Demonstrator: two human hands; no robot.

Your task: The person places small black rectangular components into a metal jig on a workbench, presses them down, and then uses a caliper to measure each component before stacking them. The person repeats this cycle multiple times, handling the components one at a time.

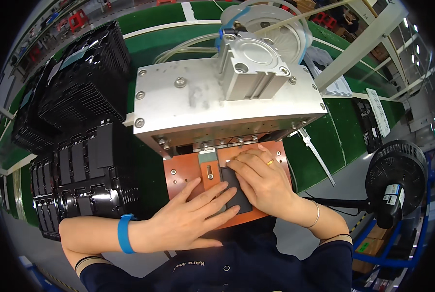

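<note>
A dark grey flat piece (235,192) lies on the orange base plate (178,187) of a metal press, in front of its opening. My left hand (188,216) rests with fingers spread, the fingertips on the left side and lower part of this piece. At the piece's upper end, my right hand (264,182) has its fingers bent and drawn together, tips pressed at the edge; the thumb is mostly hidden. An orange block (209,175) with a slotted screw sits left of the piece. The silver press housing (188,102) carries an air cylinder (256,61).
Black ribbed trays (83,78) stand stacked at left, with dark pads (83,163) on the nearer stack. A caliper (317,155) lies on the green bench (332,129) right of the press. A black fan (397,170) stands at right. A reel (281,36) is behind the press.
</note>
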